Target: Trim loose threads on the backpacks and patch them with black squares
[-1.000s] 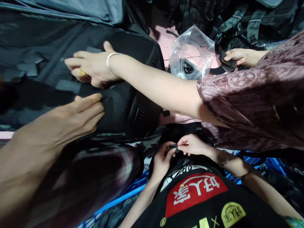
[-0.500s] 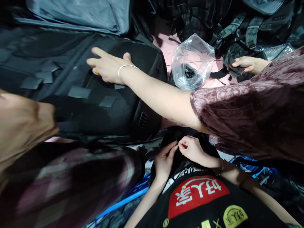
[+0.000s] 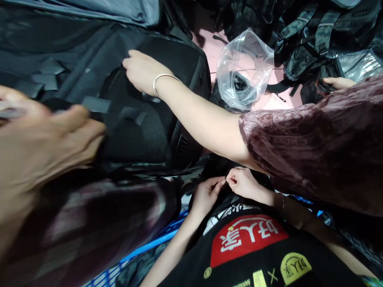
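Observation:
Close to my body, my left hand [image 3: 207, 195] is closed, thumb and forefinger pinched together. Fingertip to fingertip with it, my right hand [image 3: 244, 184] is also closed in a pinch. What lies between the fingers is too small to make out. Dark fabric lies around and below both hands, just above the black apron [image 3: 302, 275] with its red printed patch. Beyond my hands, a large black backpack [image 3: 149, 143] lies flat, with several small dark pieces on it.
A co-worker's hand [image 3: 143, 73] with a bracelet rests on the backpack; the arm crosses before me. Another person's blurred hand [image 3: 60, 135] is at left. A clear plastic bag [image 3: 245, 52] lies on the pink surface [image 3: 206, 44]. Blue basket bars [image 3: 149, 249] show below.
The braceleted hand's spread fingers have curled in at the backpack. At left, the other person's hand has moved up and right. My hands keep their pinch, almost unmoved.

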A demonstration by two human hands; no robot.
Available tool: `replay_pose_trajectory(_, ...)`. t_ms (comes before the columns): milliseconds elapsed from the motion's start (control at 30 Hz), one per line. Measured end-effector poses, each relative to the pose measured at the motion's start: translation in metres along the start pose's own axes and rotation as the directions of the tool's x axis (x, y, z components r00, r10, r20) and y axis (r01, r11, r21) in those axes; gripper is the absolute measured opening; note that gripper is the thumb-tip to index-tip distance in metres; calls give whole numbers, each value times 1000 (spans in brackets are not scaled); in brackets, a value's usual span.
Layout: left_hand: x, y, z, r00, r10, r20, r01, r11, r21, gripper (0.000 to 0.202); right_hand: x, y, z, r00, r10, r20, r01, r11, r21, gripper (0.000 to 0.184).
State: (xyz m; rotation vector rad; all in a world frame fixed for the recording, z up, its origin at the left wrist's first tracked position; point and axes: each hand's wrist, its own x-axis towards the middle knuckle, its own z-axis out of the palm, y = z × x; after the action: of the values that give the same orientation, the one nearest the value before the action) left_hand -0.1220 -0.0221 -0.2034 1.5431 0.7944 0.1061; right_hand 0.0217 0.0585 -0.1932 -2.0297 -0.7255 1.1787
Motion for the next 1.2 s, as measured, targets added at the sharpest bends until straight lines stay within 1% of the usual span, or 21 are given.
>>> replay_pose_trajectory(33,0,0,0,1000,-1,12,1,1000,-16,26,-2,3,-1,1000,-2,0,2,1000,-2,44)
replay_pose_trajectory(67,0,-1,0,1000,-2,20,3,999,-36,26,-12,12,-2,1000,-17,4,17,1000,-6,43)
replay_pose_trajectory(133,0,-3,0,1000,1,17,0,999,-53,24,-46,41,-9,997,-71,19,71,997,-17,41)
replay_pose_trajectory(233,0,-3,-1,1000,28,2,-28,1000,8,24,-107,88,-21,987,-160,9,160,984,-75,29)
replay_pose_trajectory(267,0,-3,-1,999,38,5,-38,999,33,24,-123,99,-25,984,-180,-9,178,978,-112,26)
replay_pose_trajectory(333,1,-2,-3,998,58,12,-58,996,63,23,-142,110,-28,980,-196,-32,189,969,-162,21)
replay_pose_trajectory(400,1,-1,-6,997,76,12,-77,994,74,21,-147,109,-27,980,-194,-41,184,966,-184,17)
replay_pose_trajectory(533,2,-1,-9,996,86,-19,-84,991,102,20,-141,97,-20,980,-189,-57,173,962,-210,25)
replay_pose_trajectory(700,3,3,-11,994,82,-66,-76,994,81,20,-140,91,-21,975,-197,-100,169,956,-238,21)
replay_pose_trajectory(833,6,6,-14,999,34,6,-34,999,-5,25,-141,86,-24,969,-209,-131,171,952,-255,16)
replay_pose_trajectory(900,7,6,-14,1000,21,20,-21,1000,-8,25,-142,82,-24,963,-220,-154,174,948,-268,16)
replay_pose_trajectory(1067,6,9,-3,997,26,-77,-22,998,52,20,-143,80,-24,931,-277,-239,195,928,-317,14)
replay_pose_trajectory(1167,7,13,4,975,-19,-222,47,992,118,17,-143,82,-30,930,-254,-265,179,944,-278,13)
replay_pose_trajectory(1200,9,14,5,963,-41,-265,70,993,99,17,-142,82,-32,935,-227,-274,162,957,-241,12)
